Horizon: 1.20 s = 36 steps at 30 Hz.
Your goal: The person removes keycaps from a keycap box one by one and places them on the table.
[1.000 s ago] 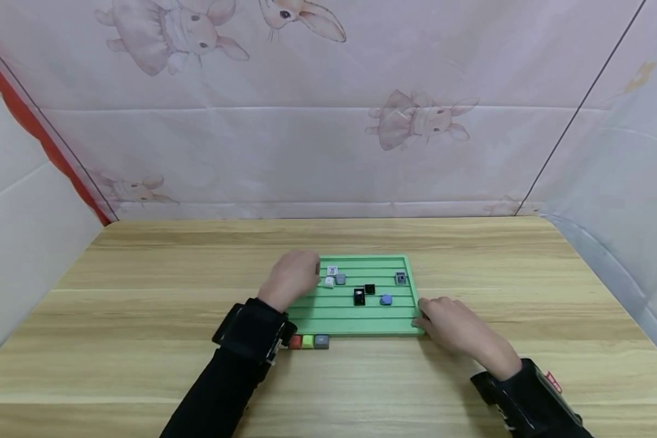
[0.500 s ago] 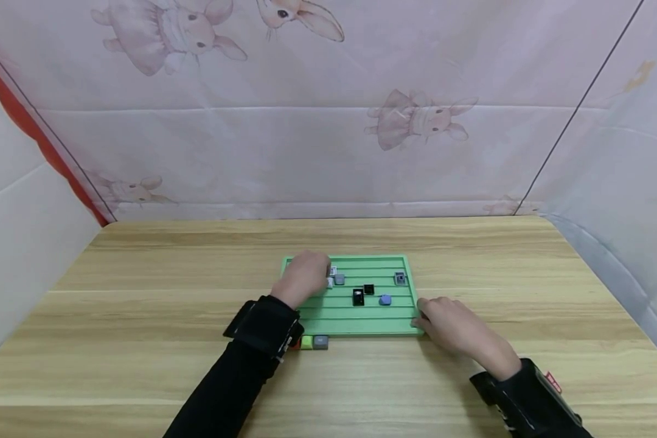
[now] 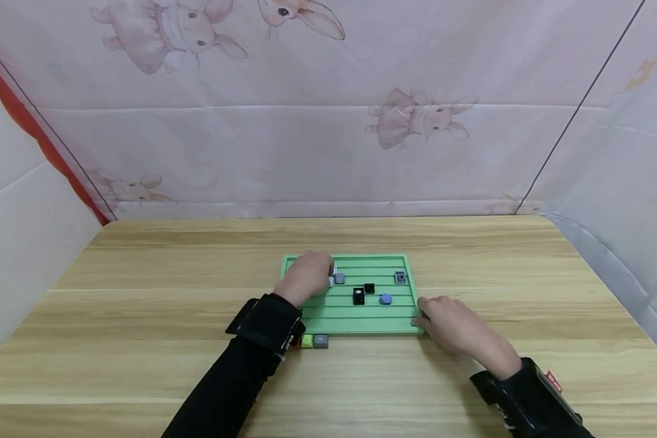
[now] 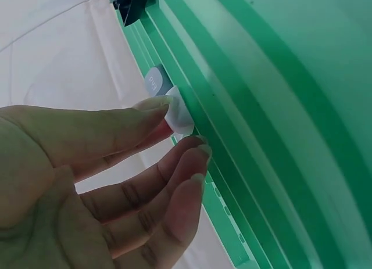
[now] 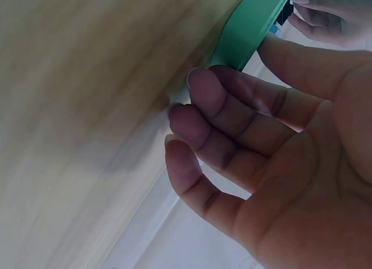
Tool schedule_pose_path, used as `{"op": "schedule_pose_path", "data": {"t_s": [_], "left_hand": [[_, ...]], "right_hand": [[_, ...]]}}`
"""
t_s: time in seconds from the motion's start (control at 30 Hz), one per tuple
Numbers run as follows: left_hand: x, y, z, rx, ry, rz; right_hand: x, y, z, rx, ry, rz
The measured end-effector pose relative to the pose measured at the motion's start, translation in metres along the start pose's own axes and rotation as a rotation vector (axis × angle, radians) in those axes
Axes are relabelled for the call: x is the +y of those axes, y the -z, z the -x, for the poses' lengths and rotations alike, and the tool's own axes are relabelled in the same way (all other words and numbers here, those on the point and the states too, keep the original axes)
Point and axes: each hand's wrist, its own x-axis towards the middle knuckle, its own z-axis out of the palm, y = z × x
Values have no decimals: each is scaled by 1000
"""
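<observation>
A green ridged tray (image 3: 383, 310) lies on the table with several small keycaps on it. My left hand (image 3: 306, 277) is over its left part; in the left wrist view, thumb and index finger pinch a white keycap (image 4: 179, 112) against the ridges, other fingers loosely bent. Beside it sits a grey keycap (image 4: 157, 80) with lettering, also the grey keycap (image 3: 340, 278) in the head view. My right hand (image 3: 454, 325) grips the tray's right edge near the front corner, thumb and index finger at the rim. Its other fingers curl loosely below.
On the tray are two black keycaps (image 3: 358, 296), a blue-purple keycap (image 3: 385, 298) and a grey upturned one near the right rim. A green keycap (image 3: 307, 341), a grey one and a partly hidden red one lie before the tray's front edge. A printed curtain hangs behind the table.
My left hand has moved right from the tray's left edge onto the white keycaps, now mostly covering them. The right hand stays on the tray's edge.
</observation>
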Motion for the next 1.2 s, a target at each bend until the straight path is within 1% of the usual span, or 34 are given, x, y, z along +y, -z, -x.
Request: {"op": "schedule_pose_path", "data": {"t_s": [0.2,0.5,0.63,0.93,1.2], "left_hand": [[1,-2,-1,1,-7,-25],[3,-3,-1,14,-28,-25],[3,-4,0,21,-39,-39],[4,-5,-2,12,-28,-54],[5,-4,0,22,-61,-80]], "right_hand": [[0,0,-1,4,6,7],[0,2,0,1,6,5],[0,1,-1,1,2,4],[0,1,-1,-1,0,6],[0,1,-1,-2,2,6]]}}
